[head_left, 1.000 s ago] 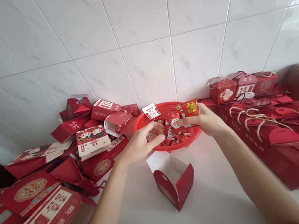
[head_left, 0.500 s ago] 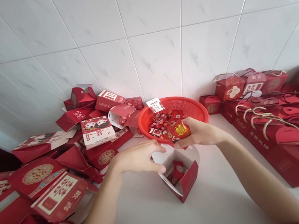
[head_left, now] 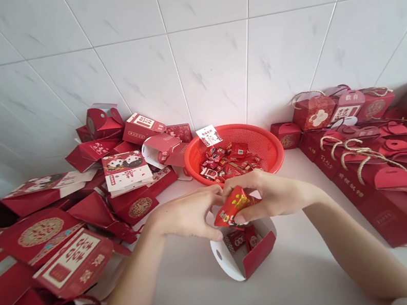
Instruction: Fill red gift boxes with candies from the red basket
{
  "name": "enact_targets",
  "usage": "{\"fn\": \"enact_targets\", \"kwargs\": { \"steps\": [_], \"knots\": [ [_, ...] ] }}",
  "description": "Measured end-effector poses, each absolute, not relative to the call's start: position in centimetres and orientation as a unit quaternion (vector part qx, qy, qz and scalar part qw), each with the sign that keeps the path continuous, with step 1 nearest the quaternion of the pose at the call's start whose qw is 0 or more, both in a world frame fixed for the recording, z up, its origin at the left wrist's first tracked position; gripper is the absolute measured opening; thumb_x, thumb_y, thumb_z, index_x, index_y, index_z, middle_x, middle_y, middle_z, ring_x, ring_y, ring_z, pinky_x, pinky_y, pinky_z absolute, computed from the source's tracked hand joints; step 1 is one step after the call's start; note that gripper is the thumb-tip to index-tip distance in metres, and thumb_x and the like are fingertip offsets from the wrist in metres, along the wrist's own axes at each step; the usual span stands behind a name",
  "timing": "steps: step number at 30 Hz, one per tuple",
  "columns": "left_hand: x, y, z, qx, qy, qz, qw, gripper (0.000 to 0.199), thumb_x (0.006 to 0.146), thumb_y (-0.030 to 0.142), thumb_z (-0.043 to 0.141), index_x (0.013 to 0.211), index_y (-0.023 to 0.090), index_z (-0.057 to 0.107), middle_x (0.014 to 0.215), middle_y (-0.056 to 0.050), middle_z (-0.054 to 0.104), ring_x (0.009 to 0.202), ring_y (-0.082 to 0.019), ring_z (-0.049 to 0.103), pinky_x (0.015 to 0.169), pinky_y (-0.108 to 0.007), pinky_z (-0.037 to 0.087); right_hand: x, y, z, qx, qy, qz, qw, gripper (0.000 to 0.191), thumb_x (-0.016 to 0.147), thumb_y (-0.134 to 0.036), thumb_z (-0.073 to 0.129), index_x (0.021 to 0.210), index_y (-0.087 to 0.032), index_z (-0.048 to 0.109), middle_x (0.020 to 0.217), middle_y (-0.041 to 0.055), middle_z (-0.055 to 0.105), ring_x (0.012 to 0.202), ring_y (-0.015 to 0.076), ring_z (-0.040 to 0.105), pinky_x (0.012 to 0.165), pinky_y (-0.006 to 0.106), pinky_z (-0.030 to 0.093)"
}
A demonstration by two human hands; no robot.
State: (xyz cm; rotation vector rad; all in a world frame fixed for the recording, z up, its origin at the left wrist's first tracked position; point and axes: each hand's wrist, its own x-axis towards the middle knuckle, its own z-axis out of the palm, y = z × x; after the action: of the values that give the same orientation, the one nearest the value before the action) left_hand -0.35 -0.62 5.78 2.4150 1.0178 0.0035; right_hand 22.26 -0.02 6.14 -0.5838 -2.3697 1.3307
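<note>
The right hand [head_left: 267, 196] holds a shiny red packet [head_left: 233, 210], pinched tight between the thumb and fingers. The packet has yellow marks on it and is tipped, just over the far part of the open box [head_left: 260, 256]. The left hand [head_left: 188, 216] is bent at the left side of that box, with its thumb and fingers spread. I cannot tell if it is gripping the box. The two hands are very close, and their fingertips meet or almost meet.

The open box sits on the white table [head_left: 196, 294]. Small red sweets [head_left: 253, 239] lie in it. Just past the hands is a round red basket [head_left: 264, 145]. More sweets [head_left: 240, 152] are in it, and a white card [head_left: 207, 135] leans at its far left.

On the left is a messy heap of red boxes [head_left: 70, 268]. On the right, red boxes [head_left: 397, 214] stand in neat rows, some with ropes [head_left: 359, 152]. The far wall [head_left: 213, 72] has pale tiles.
</note>
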Motion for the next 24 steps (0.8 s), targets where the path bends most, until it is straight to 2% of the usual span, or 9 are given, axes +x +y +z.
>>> {"fn": "enact_targets", "kwargs": {
  "steps": [2,4,7,9,12,15,19,21,24],
  "knots": [
    [-0.1,-0.9,6.0,0.882,0.374,-0.002,0.286,0.034,0.07,0.027,0.08,0.103,0.028,0.073,0.109,0.004,0.069,0.097,-0.02,0.066,0.081,-0.021,0.048,22.3,-0.3,6.3,-0.198,-0.852,0.46,0.152,0.017,0.084,-0.021,0.072,0.099,-0.019,0.066,0.093,0.0016,0.07,0.077,0.0141,0.062,0.066,0.023,0.047],
    [0.1,-1.0,6.2,0.873,0.382,-0.014,0.302,0.027,0.071,0.029,0.08,0.096,0.027,0.073,0.111,0.003,0.066,0.099,-0.02,0.065,0.081,-0.021,0.047,22.3,-0.5,6.3,-0.188,-0.862,0.461,0.094,0.024,0.086,-0.022,0.07,0.11,-0.019,0.066,0.098,0.0028,0.072,0.078,0.0141,0.064,0.065,0.022,0.047],
    [0.2,-0.9,6.5,0.871,0.382,-0.041,0.304,0.027,0.067,0.027,0.081,0.092,0.025,0.071,0.112,0.001,0.063,0.1,-0.02,0.063,0.078,-0.021,0.046,22.3,-0.7,6.0,-0.188,-0.873,0.449,0.012,0.041,0.088,-0.018,0.067,0.128,-0.021,0.059,0.111,0.0048,0.073,0.085,0.0153,0.067,0.066,0.022,0.046],
    [0.2,-0.8,6.6,0.872,0.383,-0.049,0.3,0.028,0.066,0.026,0.081,0.091,0.023,0.07,0.112,0.0,0.061,0.099,-0.02,0.063,0.077,-0.022,0.045,22.2,-0.7,5.8,-0.211,-0.89,0.405,0.001,0.045,0.087,-0.013,0.064,0.131,-0.022,0.058,0.117,0.0056,0.072,0.085,0.0157,0.067,0.065,0.023,0.044],
    [0.1,-0.5,6.5,0.872,0.378,-0.041,0.307,0.028,0.069,0.027,0.078,0.096,0.023,0.071,0.114,-0.001,0.06,0.102,-0.021,0.062,0.08,-0.023,0.046,22.1,-0.6,5.6,-0.231,-0.91,0.346,0.004,0.034,0.088,-0.011,0.06,0.12,-0.019,0.065,0.105,0.0047,0.072,0.073,0.0136,0.061,0.058,0.023,0.04],
    [-0.1,-0.4,6.2,0.879,0.357,-0.03,0.314,0.041,0.071,0.028,0.076,0.111,0.027,0.071,0.119,-0.001,0.059,0.11,-0.024,0.06,0.089,-0.025,0.045,21.7,-0.7,5.4,-0.242,-0.912,0.33,-0.005,0.023,0.086,-0.008,0.059,0.105,-0.018,0.069,0.09,0.002,0.069,0.065,0.0113,0.055,0.053,0.021,0.035],
    [0.0,-0.3,5.9,0.884,0.357,-0.012,0.303,0.058,0.07,0.027,0.077,0.127,0.028,0.066,0.12,-0.003,0.059,0.111,-0.024,0.06,0.091,-0.027,0.046,20.8,-0.8,4.9,-0.261,-0.919,0.287,-0.073,0.031,0.077,0.003,0.052,0.091,-0.018,0.071,0.081,0.0009,0.065,0.065,0.0117,0.051,0.05,0.022,0.03],
    [0.1,-0.3,5.9,0.884,0.358,-0.011,0.302,0.059,0.07,0.025,0.076,0.128,0.027,0.066,0.121,-0.003,0.059,0.112,-0.024,0.061,0.092,-0.026,0.047,20.6,-0.7,4.7,-0.247,-0.923,0.287,-0.072,0.035,0.078,0.005,0.05,0.092,-0.018,0.072,0.084,0.0016,0.067,0.07,0.0126,0.053,0.051,0.022,0.031],
    [0.0,-0.3,5.8,0.884,0.356,-0.007,0.302,0.058,0.07,0.024,0.077,0.127,0.027,0.066,0.127,-0.002,0.059,0.118,-0.024,0.059,0.098,-0.026,0.045,20.7,-0.6,4.7,-0.226,-0.92,0.32,-0.029,0.031,0.085,-0.003,0.052,0.099,-0.02,0.074,0.09,0.0021,0.07,0.074,0.0132,0.057,0.054,0.022,0.035]
  ]
}}
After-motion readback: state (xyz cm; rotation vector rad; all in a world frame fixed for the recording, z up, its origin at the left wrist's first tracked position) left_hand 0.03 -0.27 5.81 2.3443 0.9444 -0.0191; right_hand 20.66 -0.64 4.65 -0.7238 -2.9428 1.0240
